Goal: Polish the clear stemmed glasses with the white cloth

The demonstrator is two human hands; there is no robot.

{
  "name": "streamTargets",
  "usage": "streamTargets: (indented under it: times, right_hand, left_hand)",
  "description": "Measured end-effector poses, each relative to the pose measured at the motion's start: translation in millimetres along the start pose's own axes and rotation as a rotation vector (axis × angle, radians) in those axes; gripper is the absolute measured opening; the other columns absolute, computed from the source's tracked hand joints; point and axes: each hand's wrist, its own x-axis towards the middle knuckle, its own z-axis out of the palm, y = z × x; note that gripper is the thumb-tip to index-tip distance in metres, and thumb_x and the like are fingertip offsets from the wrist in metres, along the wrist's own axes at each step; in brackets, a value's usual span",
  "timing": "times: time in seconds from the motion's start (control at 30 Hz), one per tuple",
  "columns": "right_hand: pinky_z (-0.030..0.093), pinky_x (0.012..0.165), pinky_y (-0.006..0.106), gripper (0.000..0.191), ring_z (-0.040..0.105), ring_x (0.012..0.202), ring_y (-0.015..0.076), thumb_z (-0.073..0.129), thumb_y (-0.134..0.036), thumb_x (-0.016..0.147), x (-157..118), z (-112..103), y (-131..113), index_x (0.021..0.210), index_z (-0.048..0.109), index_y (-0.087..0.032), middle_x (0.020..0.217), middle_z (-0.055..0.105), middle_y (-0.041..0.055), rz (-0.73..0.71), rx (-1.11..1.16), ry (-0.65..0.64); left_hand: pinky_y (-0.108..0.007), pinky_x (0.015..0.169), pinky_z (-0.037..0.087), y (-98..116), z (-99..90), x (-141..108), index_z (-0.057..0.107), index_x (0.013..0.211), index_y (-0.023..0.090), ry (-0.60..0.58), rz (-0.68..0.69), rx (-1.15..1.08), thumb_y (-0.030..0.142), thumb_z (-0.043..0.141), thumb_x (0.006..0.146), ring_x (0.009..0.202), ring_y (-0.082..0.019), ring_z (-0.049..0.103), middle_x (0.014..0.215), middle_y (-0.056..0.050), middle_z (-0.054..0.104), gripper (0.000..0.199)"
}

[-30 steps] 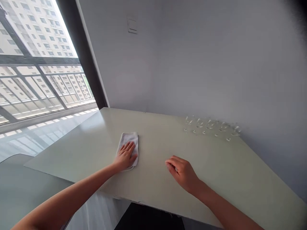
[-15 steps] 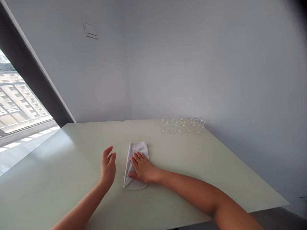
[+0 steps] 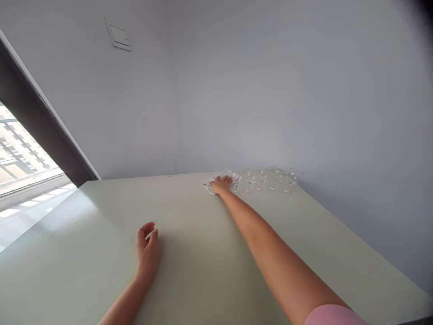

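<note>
A white cloth [image 3: 207,184] lies near the far edge of the pale table [image 3: 189,243], partly covered by my right hand [image 3: 222,184]. That hand rests palm down on it with the fingers spread, the arm stretched far forward. Just right of the cloth stand several clear stemmed glasses [image 3: 259,179], the closest one touching or nearly touching it. My left hand [image 3: 148,246] hovers over or rests on the table at the near left, loosely curled, thumb and fingers apart, with nothing in it.
Grey walls [image 3: 237,90] meet in a corner behind the table. A window [image 3: 20,158] with a dark frame is at the left. A white switch plate [image 3: 119,36] is on the left wall.
My right hand has slid the cloth away from me and to the right, up beside the glasses. My left hand has shifted slightly nearer and left. The view has tilted a little.
</note>
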Motion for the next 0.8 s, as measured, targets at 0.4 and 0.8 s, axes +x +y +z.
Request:
streamTargets:
  times: [0.4, 0.8]
  right_hand:
    - [0.014, 0.104, 0.042, 0.056, 0.024, 0.128, 0.0255, 0.023, -0.056, 0.088, -117.8, 61.5, -7.7, 0.089, 0.061, -0.015, 0.130, 0.041, 0.0108, -0.665, 0.090, 0.034]
    - [0.014, 0.106, 0.033, 0.047, 0.020, 0.132, 0.0205, 0.027, -0.031, 0.090, -189.4, -11.3, 223.1, 0.133, 0.036, -0.015, 0.143, 0.029, 0.0060, 0.010, -0.135, 0.134]
  left_hand:
    - [-0.032, 0.075, 0.040, -1.7, -2.1, 3.5, 0.052, 0.099, 0.023, -0.015, 0.069, 0.021, 0.036, 0.050, 0.073, 0.086, -0.018, 0.052, 0.098, -0.002, 0.055, 0.030]
    - [-0.040, 0.084, 0.039, -8.1, -4.0, 6.6, 0.053, 0.099, 0.022, -0.032, 0.096, 0.040, 0.034, 0.054, 0.070, 0.092, -0.021, 0.053, 0.099, -0.005, 0.057, 0.032]
